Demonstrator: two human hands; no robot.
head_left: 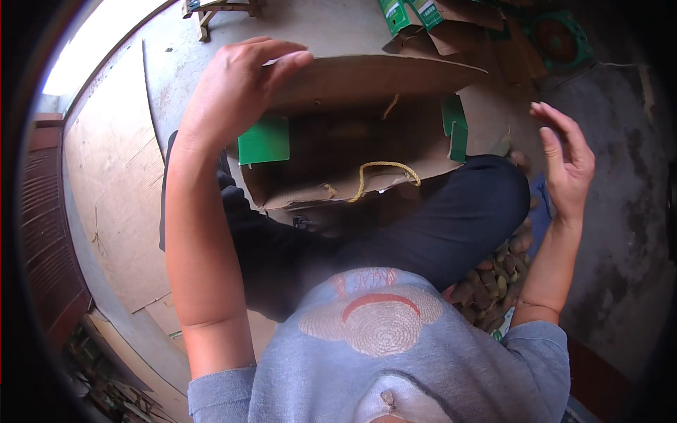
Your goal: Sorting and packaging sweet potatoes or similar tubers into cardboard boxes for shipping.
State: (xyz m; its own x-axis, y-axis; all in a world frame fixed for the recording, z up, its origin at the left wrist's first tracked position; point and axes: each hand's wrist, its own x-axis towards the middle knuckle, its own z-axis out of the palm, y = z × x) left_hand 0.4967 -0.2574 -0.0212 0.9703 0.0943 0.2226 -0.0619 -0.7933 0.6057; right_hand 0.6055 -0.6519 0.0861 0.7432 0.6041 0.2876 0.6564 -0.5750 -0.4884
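An open brown cardboard box with green flaps and a yellow cord handle rests on my lap. My left hand grips the edge of its raised top flap, fingers curled over it. To the right of the box my right hand hovers in the air, fingers spread and holding nothing. My knee in dark trousers lies between that hand and the box.
A heap of brown fuzzy fruit lies by my right side. Flat cardboard sheets cover the floor on the left. More green and brown boxes lie at the top. Bare concrete floor spreads on the right.
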